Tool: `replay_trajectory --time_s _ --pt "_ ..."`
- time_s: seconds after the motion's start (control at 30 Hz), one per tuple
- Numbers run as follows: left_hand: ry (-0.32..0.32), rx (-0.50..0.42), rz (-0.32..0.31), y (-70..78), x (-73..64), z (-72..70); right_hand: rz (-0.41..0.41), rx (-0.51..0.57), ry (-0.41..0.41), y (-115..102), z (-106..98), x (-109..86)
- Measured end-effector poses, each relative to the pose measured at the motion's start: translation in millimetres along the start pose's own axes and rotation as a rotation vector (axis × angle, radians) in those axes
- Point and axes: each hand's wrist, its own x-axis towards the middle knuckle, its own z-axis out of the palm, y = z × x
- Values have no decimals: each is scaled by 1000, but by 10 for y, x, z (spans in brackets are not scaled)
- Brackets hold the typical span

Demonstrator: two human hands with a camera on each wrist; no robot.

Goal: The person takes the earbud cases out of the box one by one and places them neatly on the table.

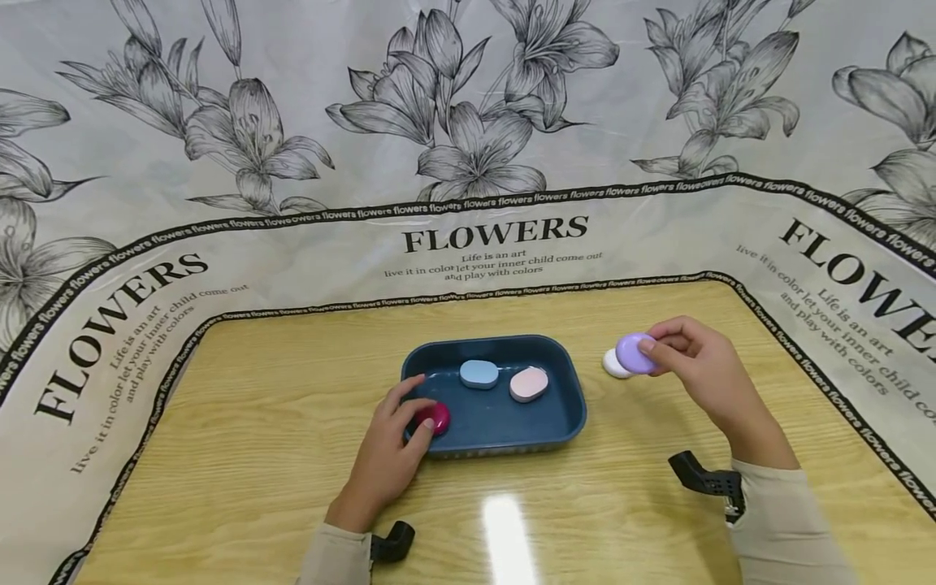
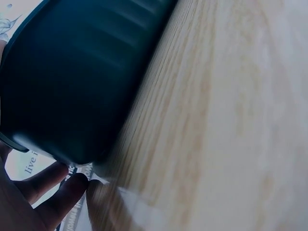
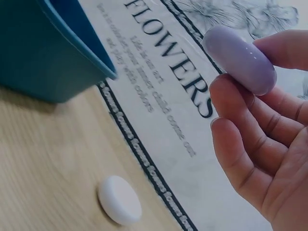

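In the head view, my left hand (image 1: 387, 447) reaches over the left end of a dark blue bin (image 1: 504, 445), thumb and index finger pinching a glossy magenta rounded piece (image 1: 440, 418) inside it. The left wrist view shows the bin's outer wall (image 2: 72, 82) with two fingers (image 2: 65, 199) of that hand close to its end; the magenta piece is hidden there. My right hand (image 1: 698, 366) holds a smooth light purple rounded disc (image 3: 240, 60) between thumb and fingers, raised above the table to the right of the bin. Under it lies a white rounded piece (image 3: 119, 199).
Inside the bin sit a light blue oval piece (image 1: 478, 374) and a pale pink one (image 1: 528, 384). The wood-grain table (image 1: 278, 422) extends on both sides. A flower-printed cloth (image 1: 292, 252) borders the table's back and sides.
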Motion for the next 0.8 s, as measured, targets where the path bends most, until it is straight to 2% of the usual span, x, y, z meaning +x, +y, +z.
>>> replay_trajectory --time_s 0.1,0.27,0.37,0.53,0.8 --pt "-1 5 -2 -13 -5 -1 11 57 13 35 -62 7" --pt "2 9 6 -24 -3 -2 48 270 9 115 -124 30" --pt "5 8 14 -19 0 -10 68 350 22 150 -134 43" --pt "5 13 10 -13 -6 -22 112 396 37 214 -160 46" --pt "-7 5 4 -1 -1 -21 177 372 81 317 -258 38"
